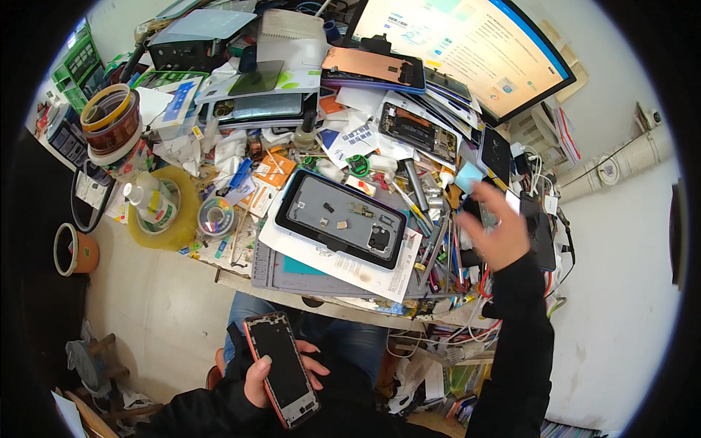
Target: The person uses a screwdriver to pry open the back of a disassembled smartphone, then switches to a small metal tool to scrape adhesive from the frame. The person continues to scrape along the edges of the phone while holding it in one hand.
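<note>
Low over my lap, my left hand (257, 381) is wrapped around a red-edged phone frame (287, 365), thumb on one side and fingertips on the other. Its dark inner face is turned up, and I see no screen on it. My right hand (498, 232) is raised over the right side of the bench, slightly blurred, with thumb and fingers apart and nothing visible in it. Between the hands, a grey phone back cover (343, 215) with several small loose parts on it lies in a dark-rimmed tray on a white box (398, 285).
Pens, tweezers and screwdrivers (438, 248) crowd the bench beneath my right hand. An opened phone (420, 131) lies behind the tray, below a lit monitor (467, 44). At left stand a pump bottle (155, 204) in a yellow tape roll and a solder spool (217, 217).
</note>
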Tool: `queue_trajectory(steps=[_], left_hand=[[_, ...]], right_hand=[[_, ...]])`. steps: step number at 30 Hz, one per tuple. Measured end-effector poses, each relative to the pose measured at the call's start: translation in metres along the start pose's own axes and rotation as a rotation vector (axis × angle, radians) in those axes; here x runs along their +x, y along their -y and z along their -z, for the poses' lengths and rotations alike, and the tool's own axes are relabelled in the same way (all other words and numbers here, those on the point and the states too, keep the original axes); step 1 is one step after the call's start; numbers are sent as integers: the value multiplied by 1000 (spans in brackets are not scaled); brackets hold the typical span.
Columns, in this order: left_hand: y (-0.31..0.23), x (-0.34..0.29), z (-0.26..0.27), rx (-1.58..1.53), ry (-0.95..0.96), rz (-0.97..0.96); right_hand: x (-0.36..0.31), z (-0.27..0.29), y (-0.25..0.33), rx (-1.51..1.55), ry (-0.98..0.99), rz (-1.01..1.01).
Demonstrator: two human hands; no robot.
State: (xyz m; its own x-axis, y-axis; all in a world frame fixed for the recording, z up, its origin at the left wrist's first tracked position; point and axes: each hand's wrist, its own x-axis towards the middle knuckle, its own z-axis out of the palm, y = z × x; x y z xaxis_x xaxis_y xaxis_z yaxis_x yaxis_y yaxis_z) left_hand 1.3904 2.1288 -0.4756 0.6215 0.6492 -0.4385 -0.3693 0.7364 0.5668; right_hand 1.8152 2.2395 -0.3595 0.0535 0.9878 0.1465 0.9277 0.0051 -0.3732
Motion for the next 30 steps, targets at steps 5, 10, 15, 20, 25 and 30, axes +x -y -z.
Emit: queue_trajectory(steps=[5, 10, 15, 20, 25, 30], left_hand=[[0, -6, 6, -61, 119, 7], [-5, -16, 17, -84, 14, -33], [-7, -16, 30, -96, -8, -32], [-6, -16, 36, -118, 34, -40], [-7, -18, 36, -113, 34, -39], [-10, -22, 36, -100, 16, -66]], right_hand=[[9, -66, 80, -7, 211, 388], [18, -81, 103, -40, 265, 352], [15, -69, 108, 112, 265, 322], [17, -58, 97, 109, 172, 304], [40, -59, 72, 77, 81, 199], [58, -64, 57, 133, 66, 182]])
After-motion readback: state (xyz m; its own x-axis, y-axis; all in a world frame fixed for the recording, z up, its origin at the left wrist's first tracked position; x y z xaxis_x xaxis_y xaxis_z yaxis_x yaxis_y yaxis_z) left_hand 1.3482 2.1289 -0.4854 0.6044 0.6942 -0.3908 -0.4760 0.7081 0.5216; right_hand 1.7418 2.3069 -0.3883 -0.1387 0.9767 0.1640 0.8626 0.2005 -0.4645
